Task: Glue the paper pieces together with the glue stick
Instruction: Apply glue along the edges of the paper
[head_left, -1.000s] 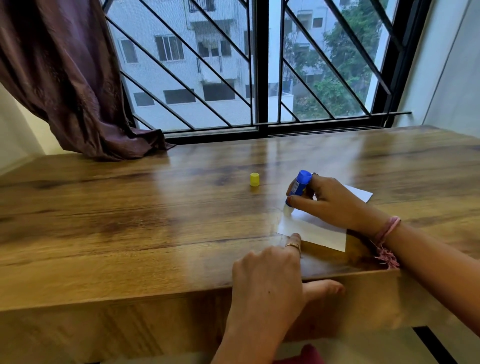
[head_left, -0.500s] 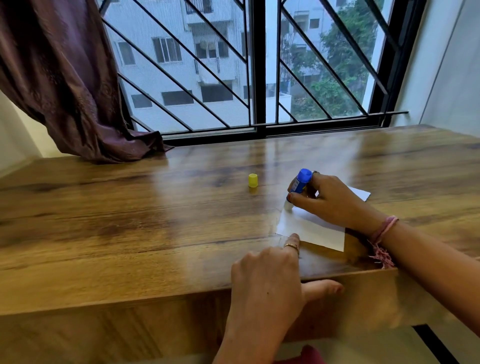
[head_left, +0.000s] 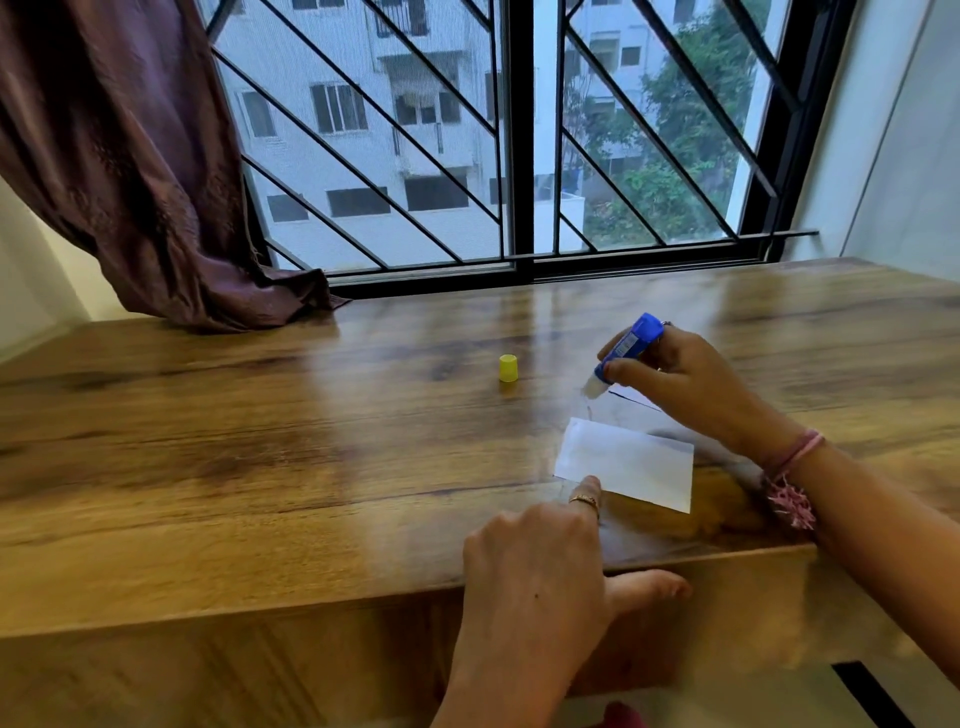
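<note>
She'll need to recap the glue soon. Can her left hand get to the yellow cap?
Probably yes: the cap stands alone on bare table, nothing between it and the left hand, which only touches the paper.

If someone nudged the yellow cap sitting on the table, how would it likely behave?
The yellow cap is small, so probably light. It stands upright on the glossy table, so it would likely slide or tip easily. Being round, once tipped it might roll.

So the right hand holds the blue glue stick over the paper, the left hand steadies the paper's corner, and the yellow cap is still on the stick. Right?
Not quite: in the head view the yellow cap stands alone on the table, off the blue glue stick, whose tip is bare. The right hand, left hand and paper are as you say.
</note>
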